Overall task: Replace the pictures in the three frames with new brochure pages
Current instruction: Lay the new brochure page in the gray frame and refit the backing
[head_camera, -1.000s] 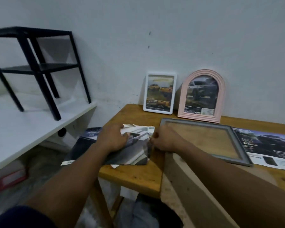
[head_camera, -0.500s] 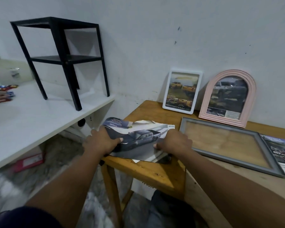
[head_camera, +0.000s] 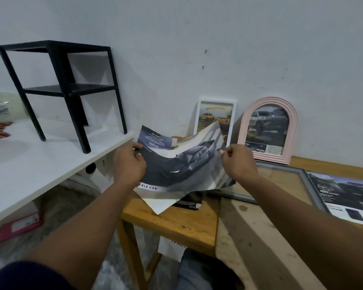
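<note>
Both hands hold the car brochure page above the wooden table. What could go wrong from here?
The brochure page bows between the left hand and right hand; pulling apart could crease or tear it. Its raised corner overlaps the leaning white frame in view; a swing might topple that.

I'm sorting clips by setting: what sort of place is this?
Probably a plain home room or small workspace: a bare white wall, a wooden table bearing a pink arched frame, and a white shelf carrying a black rack.
</note>
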Motion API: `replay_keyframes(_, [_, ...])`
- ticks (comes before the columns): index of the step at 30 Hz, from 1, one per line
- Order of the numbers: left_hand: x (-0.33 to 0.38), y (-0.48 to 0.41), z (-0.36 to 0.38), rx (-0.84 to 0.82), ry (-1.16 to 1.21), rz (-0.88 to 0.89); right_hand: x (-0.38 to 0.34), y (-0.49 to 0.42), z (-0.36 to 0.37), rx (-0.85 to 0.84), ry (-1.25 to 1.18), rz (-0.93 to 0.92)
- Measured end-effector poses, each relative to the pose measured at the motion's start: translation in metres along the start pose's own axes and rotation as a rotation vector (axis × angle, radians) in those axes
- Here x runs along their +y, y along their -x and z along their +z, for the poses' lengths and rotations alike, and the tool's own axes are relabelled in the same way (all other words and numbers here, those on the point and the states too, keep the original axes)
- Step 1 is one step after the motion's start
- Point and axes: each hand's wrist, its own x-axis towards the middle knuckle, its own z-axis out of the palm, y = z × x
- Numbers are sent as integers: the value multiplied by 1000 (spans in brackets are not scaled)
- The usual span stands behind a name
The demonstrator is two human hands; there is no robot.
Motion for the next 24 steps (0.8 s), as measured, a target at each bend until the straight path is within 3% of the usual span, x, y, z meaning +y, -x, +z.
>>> replay_keyframes(5, [56,13,38,-84,133,36,50,-14,-66,87,22,106])
replay_keyframes(13, [121,51,140,-304,158,210,150,-11,-134,237,154,257])
replay_keyframes(24, [93,73,176,-484,-221,295,198,6,-109,21,375,340])
